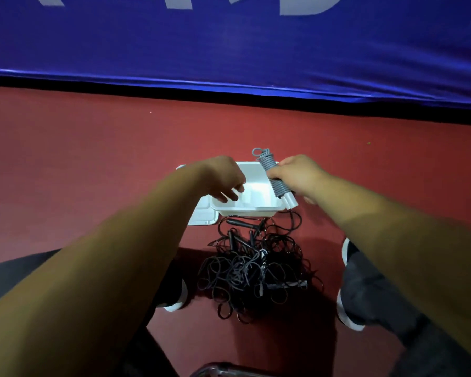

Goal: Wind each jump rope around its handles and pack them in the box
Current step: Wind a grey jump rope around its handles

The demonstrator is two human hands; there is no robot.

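My right hand (297, 175) grips a grey jump rope (267, 161), its cord coiled tightly around the handles, held tilted over the right rim of the white box (259, 210). My left hand (223, 178) hovers over the box's left side with fingers spread and nothing in it. The box stands on the red floor and looks empty inside. In front of it, between my feet, lies a tangled heap of black jump ropes (256, 268) with several black handles sticking out.
A white lid (204, 216) lies beside the box at its left. A blue banner (229, 50) hangs across the back. My shoes (347, 317) and dark trouser legs flank the rope heap. A dark curved object (223, 370) shows at the bottom edge.
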